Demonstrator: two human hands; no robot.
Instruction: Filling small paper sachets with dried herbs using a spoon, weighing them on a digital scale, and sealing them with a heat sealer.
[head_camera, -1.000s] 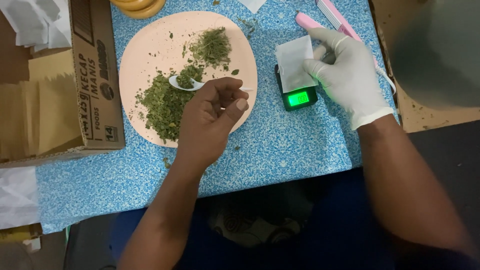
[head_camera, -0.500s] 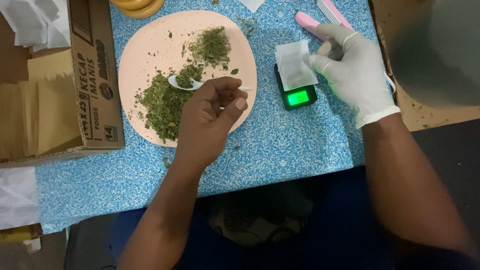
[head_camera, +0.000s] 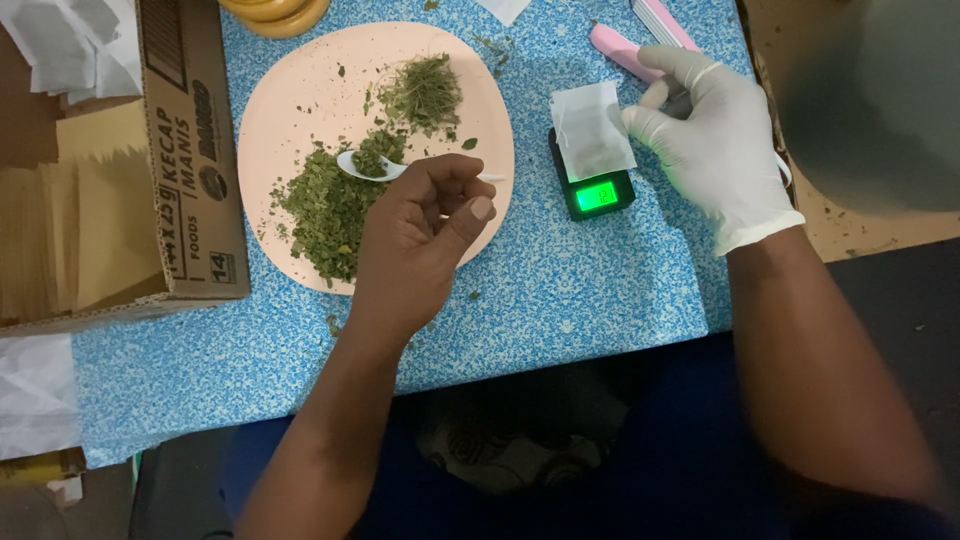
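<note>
My bare left hand is shut on a small white spoon whose bowl holds dried green herb, over a pale pink plate. The plate carries two heaps of dried green herb. My right hand, in a white glove, pinches the right edge of a small white paper sachet. The sachet lies on a little black digital scale with a lit green display.
A brown cardboard box with brown paper inside stands at the left. Pink flat objects lie beyond the scale. A yellow round rim sits at the top. The blue speckled table ends near my body.
My gloved right hand has shifted slightly on the sachet's edge. My left hand with the spoon has stayed over the plate.
</note>
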